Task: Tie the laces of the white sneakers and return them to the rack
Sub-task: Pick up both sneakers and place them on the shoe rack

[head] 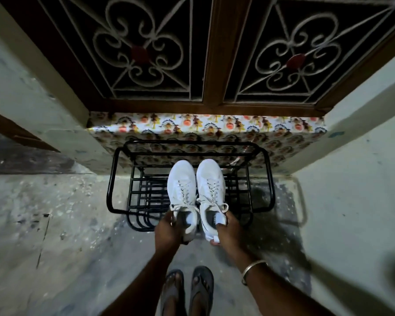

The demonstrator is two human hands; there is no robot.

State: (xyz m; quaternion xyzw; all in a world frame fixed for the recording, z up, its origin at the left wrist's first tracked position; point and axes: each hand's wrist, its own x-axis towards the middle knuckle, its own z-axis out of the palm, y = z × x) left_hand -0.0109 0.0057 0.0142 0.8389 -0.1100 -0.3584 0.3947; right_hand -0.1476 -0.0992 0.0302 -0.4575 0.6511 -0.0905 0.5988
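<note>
**Sneakers being held over the rack, placement not yet made**

2 white sneakers are being held side by side at the centre of the frame, toes pointing toward the upper edge. The left sneaker (182,190) is being gripped at its heel collar by the left hand (169,231), whose fingers are being wrapped around the heel from outside. The right sneaker (211,190) is being gripped the same way by the right hand (228,231), with the thumb being pressed inside the opening. Both hands are closed on the heels.

The laces are being shown drawn across the eyelets, with loops lying near each tongue, so the tying is judged to be done, though the knots are too small to be confirmed. What is judged to be left is the return itself: the pair is being carried above the black wire rack (114,179) and whether the soles are touching its bars cannot be told.

The rack is being seen standing on the floor at the centre, just beside a ledge covered in patterned cloth (146,126). No other shoes are being seen on its bars, so nothing is judged to be standing in the way. A dark door with scrolled metal grilles (137,49) is filling the upper part of the frame. At the lower edge, 2 feet in sandals (187,290) are being seen, and a bangle (252,270) is being worn on the right wrist.
</note>
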